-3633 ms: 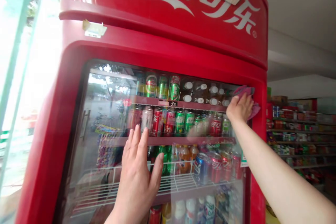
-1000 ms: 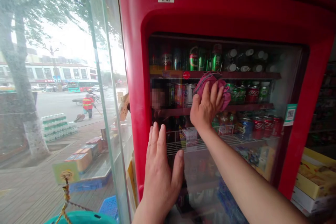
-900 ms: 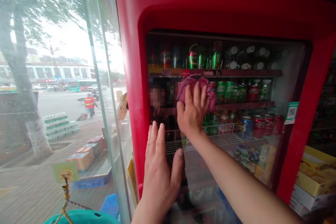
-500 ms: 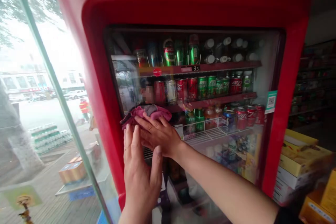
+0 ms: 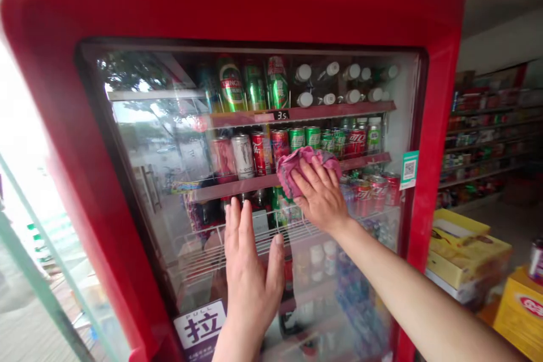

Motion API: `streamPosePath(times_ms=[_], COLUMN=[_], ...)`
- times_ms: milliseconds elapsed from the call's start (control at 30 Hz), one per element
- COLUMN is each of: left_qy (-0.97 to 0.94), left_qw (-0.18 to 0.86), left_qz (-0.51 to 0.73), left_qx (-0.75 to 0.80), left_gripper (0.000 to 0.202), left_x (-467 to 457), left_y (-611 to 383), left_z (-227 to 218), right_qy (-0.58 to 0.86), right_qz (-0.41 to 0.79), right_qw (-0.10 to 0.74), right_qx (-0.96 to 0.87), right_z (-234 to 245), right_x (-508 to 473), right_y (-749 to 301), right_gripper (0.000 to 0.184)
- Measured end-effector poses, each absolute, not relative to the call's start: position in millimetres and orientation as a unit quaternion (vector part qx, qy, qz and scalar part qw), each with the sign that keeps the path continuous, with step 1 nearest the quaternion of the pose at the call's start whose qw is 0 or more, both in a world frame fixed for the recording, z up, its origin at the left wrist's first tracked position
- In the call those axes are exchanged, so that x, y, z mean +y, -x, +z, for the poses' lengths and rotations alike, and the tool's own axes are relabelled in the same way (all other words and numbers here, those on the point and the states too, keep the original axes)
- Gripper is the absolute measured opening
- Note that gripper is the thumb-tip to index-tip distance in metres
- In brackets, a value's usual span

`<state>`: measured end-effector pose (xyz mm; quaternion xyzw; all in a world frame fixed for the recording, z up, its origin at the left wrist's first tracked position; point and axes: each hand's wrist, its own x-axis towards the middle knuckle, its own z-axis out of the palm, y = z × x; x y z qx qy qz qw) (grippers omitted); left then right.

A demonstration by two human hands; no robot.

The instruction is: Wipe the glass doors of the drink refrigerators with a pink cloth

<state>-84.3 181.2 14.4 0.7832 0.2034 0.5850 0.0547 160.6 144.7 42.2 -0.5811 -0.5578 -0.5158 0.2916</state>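
Observation:
A red drinks fridge (image 5: pixel 263 5) with a glass door (image 5: pixel 161 153) fills the view. My right hand (image 5: pixel 320 195) presses a pink cloth (image 5: pixel 297 161) flat against the glass, near the middle shelf of cans. My left hand (image 5: pixel 250 268) lies open and flat on the glass lower down, fingers pointing up and together. Behind the glass stand rows of cans (image 5: pixel 297 138) and bottles (image 5: pixel 339 82) on shelves.
A "PULL" sticker (image 5: pixel 199 325) sits low on the door. A QR label (image 5: pixel 409 169) is on the door's right edge. Yellow cartons (image 5: pixel 466 249) are stacked at the right, with shop shelves (image 5: pixel 487 141) behind. A glass shopfront (image 5: pixel 25 237) is at the left.
My right hand with the cloth has swept from the left side of the glass back to the middle. My left hand has stayed flat on the door. The view has shifted right.

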Motion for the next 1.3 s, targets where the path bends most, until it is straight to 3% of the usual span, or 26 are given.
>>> streamPosePath(times_ms=[167, 333, 400, 500, 733, 1300], left_qy=[-0.782, -0.780, -0.775, -0.771, -0.778, -0.797], left_qw=[0.049, 0.043, 0.037, 0.031, 0.038, 0.044], left_qz=[0.585, 0.582, 0.587, 0.590, 0.584, 0.571], left_qx=[0.210, 0.226, 0.232, 0.238, 0.228, 0.193], left_gripper=[0.080, 0.081, 0.080, 0.077, 0.077, 0.081], left_x=[175, 175, 178, 180, 174, 153], left_y=[73, 74, 73, 70, 43, -21], left_z=[13, 16, 18, 21, 24, 23], right_qy=[0.621, 0.647, 0.639, 0.579, 0.503, 0.642], right_qz=[-0.511, -0.449, -0.438, -0.471, -0.506, -0.514], right_qw=[0.395, 0.524, 0.510, 0.410, 0.278, 0.372], right_qx=[-0.444, -0.323, -0.374, -0.524, -0.643, -0.430], right_z=[54, 65, 62, 52, 60, 97], right_x=[136, 169, 183, 193, 169, 80], right_y=[-194, -129, -100, -75, -110, -310], right_gripper=[0.071, 0.073, 0.076, 0.072, 0.063, 0.070])
